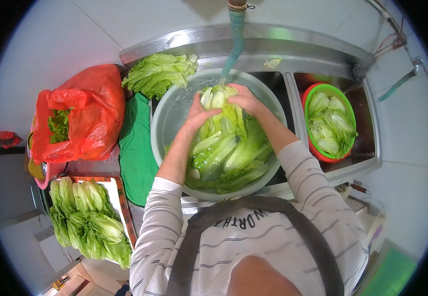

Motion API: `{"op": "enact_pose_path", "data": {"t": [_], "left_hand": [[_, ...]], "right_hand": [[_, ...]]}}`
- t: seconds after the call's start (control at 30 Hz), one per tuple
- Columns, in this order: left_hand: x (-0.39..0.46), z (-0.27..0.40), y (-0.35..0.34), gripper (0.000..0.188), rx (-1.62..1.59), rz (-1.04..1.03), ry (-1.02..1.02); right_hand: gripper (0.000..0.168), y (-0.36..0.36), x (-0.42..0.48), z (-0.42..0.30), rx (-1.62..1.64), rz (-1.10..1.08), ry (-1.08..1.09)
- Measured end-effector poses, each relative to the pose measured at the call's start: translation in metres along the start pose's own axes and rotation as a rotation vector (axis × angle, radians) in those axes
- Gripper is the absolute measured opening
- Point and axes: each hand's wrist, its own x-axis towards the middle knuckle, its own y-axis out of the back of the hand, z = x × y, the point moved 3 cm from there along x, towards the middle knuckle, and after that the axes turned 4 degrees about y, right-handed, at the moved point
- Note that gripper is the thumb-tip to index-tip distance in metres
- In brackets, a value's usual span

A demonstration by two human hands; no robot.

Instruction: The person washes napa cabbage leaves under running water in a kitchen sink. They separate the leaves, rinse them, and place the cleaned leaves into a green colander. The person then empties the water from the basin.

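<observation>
Both of my hands grip one head of romaine lettuce from its two sides, over a large pale basin of water. My left hand is on its left side, thumb across the leaves. On the other side, the fingers of my right hand curl over the top of the head. Water runs from a green hose onto the lettuce's upper end. More wet lettuce leaves float in the near half of the basin.
Loose lettuce leaves lie behind the basin's left rim. A red plastic bag, a green cloth and a tray stacked with lettuce are at left. At right, a green colander of lettuce stands in the second sink compartment.
</observation>
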Motion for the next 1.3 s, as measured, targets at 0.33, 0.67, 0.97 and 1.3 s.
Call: {"op": "enact_pose_path", "data": {"t": [0.33,0.67,0.97,1.3], "left_hand": [[-0.001,-0.009,-0.02,0.087,-0.588,-0.186,0.232],[-0.013,0.0,-0.014,0.073,-0.666,-0.176,0.388],[-0.005,-0.039,-0.007,0.06,-0.842,-0.127,0.466],[-0.015,0.007,0.016,0.044,-0.704,-0.137,0.186]], "right_hand": [[0.031,-0.015,0.008,0.001,0.312,0.182,-0.186],[0.029,0.002,-0.005,0.017,0.618,0.377,-0.006],[0.028,0.006,0.001,-0.02,0.193,0.472,0.115],[0.027,0.012,-0.01,-0.101,-0.76,-0.064,-0.443]]}}
